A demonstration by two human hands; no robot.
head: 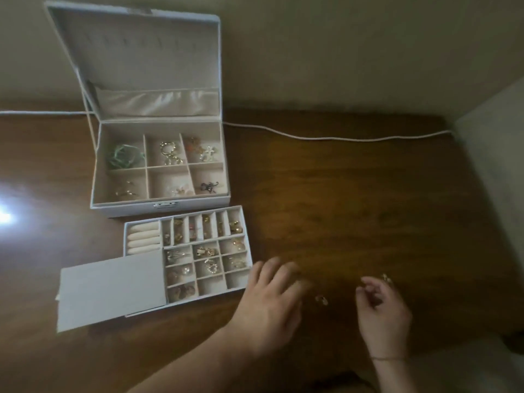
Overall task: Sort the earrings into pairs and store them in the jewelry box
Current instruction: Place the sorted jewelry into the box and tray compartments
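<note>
1. While the white leatherette jewelry box (158,204) sits open with its divided tray (241,222) nearly full, this looks like the last of the sorting.
2. Left hand (269,302) hovers flat, fingers spread; right hand (381,304) is curled, can't tell if it's pinching anything.
3. Small gold earring (321,299) lies on the dark glossy wooden counter (368,194) between them; another glint (386,277) lies beyond the right fingers.
4. Next probably needs a fine pinch.
</note>
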